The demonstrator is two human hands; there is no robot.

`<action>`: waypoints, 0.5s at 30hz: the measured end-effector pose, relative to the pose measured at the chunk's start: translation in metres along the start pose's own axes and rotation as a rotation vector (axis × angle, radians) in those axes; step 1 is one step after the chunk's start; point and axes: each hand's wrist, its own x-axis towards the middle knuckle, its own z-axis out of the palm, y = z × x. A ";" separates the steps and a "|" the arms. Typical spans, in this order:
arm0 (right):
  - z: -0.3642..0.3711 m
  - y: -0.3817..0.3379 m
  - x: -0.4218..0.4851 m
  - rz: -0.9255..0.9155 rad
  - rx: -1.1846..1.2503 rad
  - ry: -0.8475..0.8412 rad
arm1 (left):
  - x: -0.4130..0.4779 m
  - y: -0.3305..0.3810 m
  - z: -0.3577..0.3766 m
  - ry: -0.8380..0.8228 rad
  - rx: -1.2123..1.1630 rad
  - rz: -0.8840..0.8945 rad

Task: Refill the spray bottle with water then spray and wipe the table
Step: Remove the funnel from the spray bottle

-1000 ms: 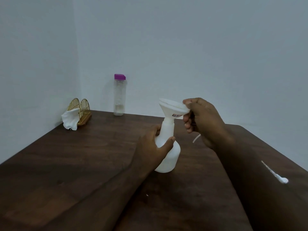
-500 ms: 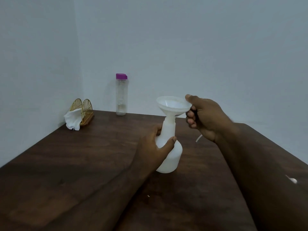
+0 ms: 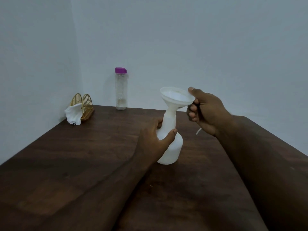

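A white spray bottle (image 3: 173, 149) without its spray head stands upright on the dark wooden table (image 3: 83, 155). My left hand (image 3: 155, 140) grips its shoulder and neck. A white funnel (image 3: 175, 98) sits in the bottle's mouth. My right hand (image 3: 205, 110) pinches the funnel's rim at the right, with something dark tucked in the curled fingers and a thin white tube (image 3: 198, 131) showing under the palm. A clear water bottle (image 3: 121, 90) with a purple cap stands at the back against the wall.
A gold wire holder (image 3: 85, 104) with a white cloth (image 3: 74, 115) draped from it sits in the back left corner. Walls close the table at the left and back. The table's right edge runs diagonally behind my right forearm.
The funnel has gone from tilted to seated level in the bottle's mouth. My right hand shifted to the funnel's right rim. The white spray head at the right edge has dropped out of view.
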 end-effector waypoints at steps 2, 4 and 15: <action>0.001 0.002 0.001 -0.006 -0.007 0.013 | 0.000 0.000 0.000 0.005 0.003 -0.004; 0.002 0.003 -0.001 -0.004 -0.059 0.023 | -0.001 0.001 -0.001 0.013 -0.001 0.004; 0.004 -0.003 0.003 -0.007 -0.058 0.028 | 0.001 0.000 -0.001 0.005 -0.001 -0.007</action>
